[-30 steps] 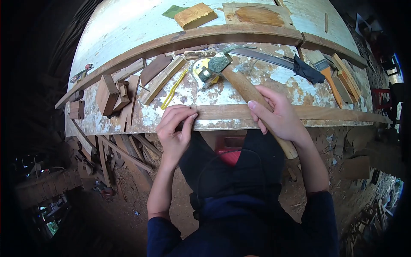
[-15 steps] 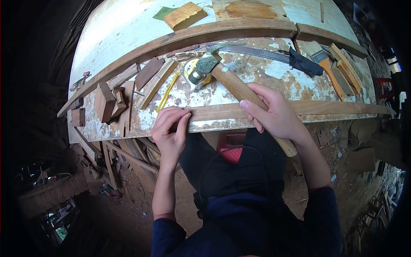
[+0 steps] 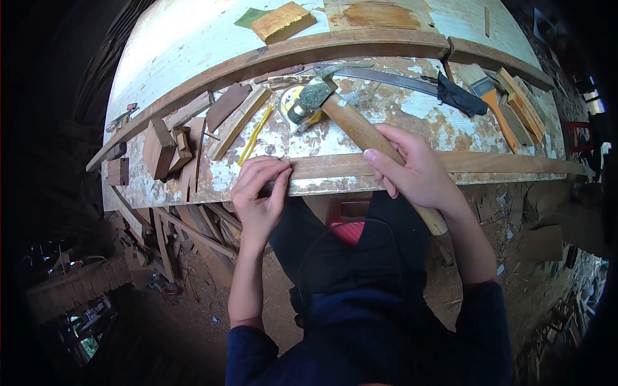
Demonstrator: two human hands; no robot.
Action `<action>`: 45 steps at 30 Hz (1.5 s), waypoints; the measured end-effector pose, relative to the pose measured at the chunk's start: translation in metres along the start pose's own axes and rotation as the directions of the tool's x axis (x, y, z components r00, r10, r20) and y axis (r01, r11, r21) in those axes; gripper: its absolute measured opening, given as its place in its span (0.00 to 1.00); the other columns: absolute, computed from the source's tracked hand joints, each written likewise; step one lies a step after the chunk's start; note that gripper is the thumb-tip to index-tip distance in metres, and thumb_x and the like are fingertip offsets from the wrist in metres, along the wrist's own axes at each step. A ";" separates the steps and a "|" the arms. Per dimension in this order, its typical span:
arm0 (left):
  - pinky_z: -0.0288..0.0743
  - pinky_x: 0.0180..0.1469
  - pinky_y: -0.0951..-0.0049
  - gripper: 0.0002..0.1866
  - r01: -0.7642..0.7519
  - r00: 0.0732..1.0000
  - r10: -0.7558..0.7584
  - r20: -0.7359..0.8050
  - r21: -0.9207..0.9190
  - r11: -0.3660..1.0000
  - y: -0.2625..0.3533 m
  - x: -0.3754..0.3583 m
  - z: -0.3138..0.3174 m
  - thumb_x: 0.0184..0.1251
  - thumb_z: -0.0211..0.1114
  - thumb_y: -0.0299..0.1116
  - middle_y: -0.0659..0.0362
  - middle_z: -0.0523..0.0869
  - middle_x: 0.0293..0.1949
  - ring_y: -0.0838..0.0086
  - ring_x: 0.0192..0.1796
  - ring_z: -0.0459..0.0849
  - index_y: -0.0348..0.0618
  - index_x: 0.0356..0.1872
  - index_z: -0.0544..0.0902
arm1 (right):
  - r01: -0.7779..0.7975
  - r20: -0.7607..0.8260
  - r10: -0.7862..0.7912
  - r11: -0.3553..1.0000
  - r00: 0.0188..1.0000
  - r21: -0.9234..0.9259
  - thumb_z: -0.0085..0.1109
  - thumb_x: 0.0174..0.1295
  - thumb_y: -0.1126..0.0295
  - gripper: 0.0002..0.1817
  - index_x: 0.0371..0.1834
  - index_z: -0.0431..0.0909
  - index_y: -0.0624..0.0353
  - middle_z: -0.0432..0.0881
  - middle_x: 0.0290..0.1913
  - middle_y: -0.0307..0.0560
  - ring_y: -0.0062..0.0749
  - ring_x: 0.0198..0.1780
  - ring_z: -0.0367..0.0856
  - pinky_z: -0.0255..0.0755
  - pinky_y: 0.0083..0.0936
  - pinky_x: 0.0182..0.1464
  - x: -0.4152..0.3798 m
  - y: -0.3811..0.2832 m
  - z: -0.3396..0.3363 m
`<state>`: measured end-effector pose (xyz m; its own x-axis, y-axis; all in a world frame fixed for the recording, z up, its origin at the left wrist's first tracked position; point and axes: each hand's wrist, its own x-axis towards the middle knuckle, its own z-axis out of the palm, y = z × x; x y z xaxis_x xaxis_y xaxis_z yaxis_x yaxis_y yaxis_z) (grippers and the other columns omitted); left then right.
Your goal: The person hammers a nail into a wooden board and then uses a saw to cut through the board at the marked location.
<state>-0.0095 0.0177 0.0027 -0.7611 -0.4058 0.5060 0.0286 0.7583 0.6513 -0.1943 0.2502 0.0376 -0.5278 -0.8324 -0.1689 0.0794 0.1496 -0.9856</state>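
Observation:
My right hand [image 3: 412, 164] is closed round the wooden handle of a claw hammer [image 3: 357, 122]. The hammer's dark, worn head points up and left, over a yellow tape measure [image 3: 297, 106]. A long, thin wooden strip [image 3: 328, 166] lies along the bench's near edge and passes behind my right hand. At the strip's left end my left hand [image 3: 261, 190] has thumb and forefinger pinched together. Whatever lies between those fingertips is too small and hidden to name. A yellow folded band or strip [image 3: 255, 135] lies just beyond my left hand.
Wood blocks [image 3: 158, 149] and offcuts sit on the left of the paint-spattered bench [image 3: 412, 106]. A long beam [image 3: 257, 61] crosses behind them. At the right are a handsaw [image 3: 386, 77], a black cloth [image 3: 460, 96] and a paintbrush [image 3: 499, 116]. A red stool [image 3: 347, 228] is below.
The whole view has shifted slightly, with bench things a little further right. Both hands keep the same pose, and the hammer stays at the same angle.

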 end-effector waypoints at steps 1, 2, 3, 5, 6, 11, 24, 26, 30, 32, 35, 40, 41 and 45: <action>0.83 0.55 0.67 0.09 -0.011 1.000 0.011 0.002 -0.001 1.000 0.000 0.000 0.000 0.63 0.78 0.16 0.53 0.94 0.39 0.63 0.48 0.91 0.34 0.43 0.94 | -0.006 0.000 0.006 1.000 1.000 0.003 0.65 0.81 0.61 0.22 0.65 0.80 0.69 0.81 0.28 0.38 0.16 0.21 0.77 0.72 0.20 0.24 0.000 -0.001 0.000; 0.82 0.56 0.67 0.10 0.006 1.000 -0.006 -0.002 -0.010 1.000 -0.001 0.000 0.000 0.63 0.78 0.17 0.53 0.94 0.40 0.64 0.49 0.91 0.34 0.45 0.94 | -0.011 0.003 0.011 1.000 1.000 0.003 0.64 0.81 0.61 0.21 0.65 0.80 0.68 0.81 0.29 0.38 0.15 0.21 0.77 0.71 0.20 0.24 0.000 -0.002 0.001; 0.82 0.58 0.66 0.11 0.025 1.000 -0.025 -0.008 -0.018 1.000 -0.001 -0.001 0.001 0.63 0.78 0.17 0.53 0.94 0.41 0.64 0.49 0.91 0.34 0.47 0.94 | -0.029 0.004 0.029 1.000 1.000 -0.010 0.65 0.81 0.62 0.21 0.66 0.80 0.68 0.82 0.30 0.40 0.17 0.22 0.79 0.73 0.21 0.26 -0.001 -0.003 0.001; 0.81 0.59 0.67 0.18 0.040 0.999 -0.040 -0.013 -0.036 0.999 -0.004 -0.004 0.000 0.64 0.78 0.18 0.55 0.94 0.41 0.67 0.50 0.90 0.36 0.55 0.92 | -0.058 0.014 0.059 0.997 0.998 -0.046 0.66 0.80 0.62 0.22 0.66 0.80 0.68 0.86 0.32 0.44 0.22 0.26 0.83 0.77 0.23 0.31 -0.002 -0.007 0.000; 0.81 0.59 0.67 0.19 0.057 0.998 -0.058 -0.015 -0.066 0.996 -0.003 -0.004 -0.001 0.64 0.78 0.18 0.55 0.94 0.41 0.68 0.50 0.90 0.36 0.57 0.92 | 0.018 -0.013 -0.019 0.990 1.000 -0.138 0.66 0.79 0.63 0.22 0.67 0.80 0.68 0.87 0.34 0.47 0.25 0.29 0.85 0.79 0.25 0.34 -0.004 -0.008 0.002; 0.82 0.59 0.70 0.25 0.112 0.993 -0.115 -0.009 -0.139 0.984 -0.013 -0.010 0.001 0.65 0.77 0.17 0.57 0.94 0.41 0.74 0.49 0.91 0.35 0.64 0.85 | 0.292 -0.018 -0.344 0.823 0.939 -0.487 0.72 0.73 0.69 0.25 0.69 0.80 0.68 0.92 0.47 0.60 0.44 0.46 0.95 0.84 0.34 0.50 -0.028 -0.027 0.022; 0.85 0.56 0.72 0.32 0.104 0.993 -0.113 -0.037 -0.192 0.976 -0.014 -0.013 -0.001 0.65 0.79 0.19 0.56 0.94 0.39 0.75 0.47 0.94 0.38 0.71 0.79 | 0.428 0.143 -0.463 0.601 0.875 -0.675 0.75 0.71 0.68 0.26 0.68 0.80 0.68 0.91 0.48 0.66 0.61 0.46 0.93 0.85 0.42 0.47 -0.037 -0.029 0.036; 0.86 0.55 0.73 0.31 0.100 0.993 -0.111 -0.046 -0.193 0.976 -0.015 -0.012 -0.001 0.66 0.79 0.19 0.56 0.94 0.38 0.75 0.46 0.94 0.38 0.70 0.80 | 0.384 0.157 -0.397 0.595 0.904 -0.706 0.76 0.70 0.68 0.27 0.67 0.80 0.71 0.91 0.46 0.64 0.58 0.44 0.94 0.85 0.41 0.46 -0.034 -0.029 0.036; 0.86 0.54 0.71 0.31 0.021 0.997 -0.030 -0.073 -0.118 0.993 -0.018 -0.009 -0.002 0.64 0.79 0.21 0.58 0.95 0.37 0.73 0.44 0.95 0.40 0.70 0.81 | 0.392 0.132 -0.445 0.566 0.886 -0.725 0.77 0.69 0.69 0.25 0.65 0.81 0.72 0.91 0.45 0.63 0.57 0.41 0.93 0.84 0.40 0.44 -0.033 -0.032 0.039; 0.86 0.54 0.70 0.32 0.028 0.995 -0.040 -0.087 -0.135 0.990 -0.016 -0.008 -0.002 0.64 0.80 0.21 0.58 0.95 0.37 0.72 0.43 0.95 0.40 0.70 0.82 | 0.405 0.117 -0.474 0.569 0.873 -0.716 0.77 0.69 0.69 0.25 0.64 0.82 0.72 0.91 0.45 0.64 0.57 0.42 0.93 0.84 0.40 0.44 -0.038 -0.029 0.039; 0.86 0.54 0.69 0.32 0.064 0.994 -0.078 -0.074 -0.180 0.982 -0.016 -0.009 -0.004 0.63 0.80 0.21 0.58 0.96 0.37 0.71 0.42 0.95 0.40 0.69 0.82 | 0.354 0.149 -0.372 0.576 0.916 -0.737 0.76 0.69 0.69 0.26 0.66 0.81 0.72 0.91 0.49 0.66 0.56 0.46 0.94 0.84 0.40 0.48 -0.037 -0.030 0.038; 0.87 0.53 0.69 0.31 0.061 0.994 -0.080 -0.080 -0.215 0.975 -0.016 -0.010 -0.001 0.62 0.80 0.20 0.58 0.95 0.36 0.71 0.41 0.95 0.38 0.69 0.83 | 0.338 0.103 -0.383 0.622 0.918 -0.706 0.75 0.70 0.70 0.25 0.67 0.81 0.70 0.92 0.51 0.64 0.53 0.47 0.94 0.85 0.36 0.52 -0.041 -0.042 0.042; 0.87 0.53 0.69 0.31 0.052 0.994 -0.069 -0.082 -0.193 0.980 -0.016 -0.010 -0.002 0.62 0.80 0.20 0.58 0.95 0.36 0.72 0.41 0.95 0.38 0.69 0.83 | 0.332 0.079 -0.388 0.646 0.918 -0.687 0.75 0.71 0.71 0.25 0.67 0.81 0.70 0.92 0.51 0.63 0.53 0.47 0.94 0.85 0.36 0.52 -0.043 -0.039 0.040; 0.87 0.53 0.69 0.32 0.069 0.993 -0.087 -0.075 -0.214 0.974 -0.014 -0.009 -0.004 0.61 0.80 0.20 0.58 0.95 0.36 0.71 0.41 0.95 0.38 0.69 0.84 | 0.245 0.106 -0.248 0.641 0.963 -0.727 0.73 0.72 0.70 0.24 0.68 0.81 0.70 0.92 0.48 0.61 0.48 0.44 0.94 0.85 0.33 0.50 -0.037 -0.051 0.044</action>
<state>-0.0007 0.0088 -0.0092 -0.7097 -0.5074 0.4887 0.1141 0.6018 0.7904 -0.1415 0.2499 0.0935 -0.4382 -0.8952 0.0808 -0.6937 0.2797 -0.6638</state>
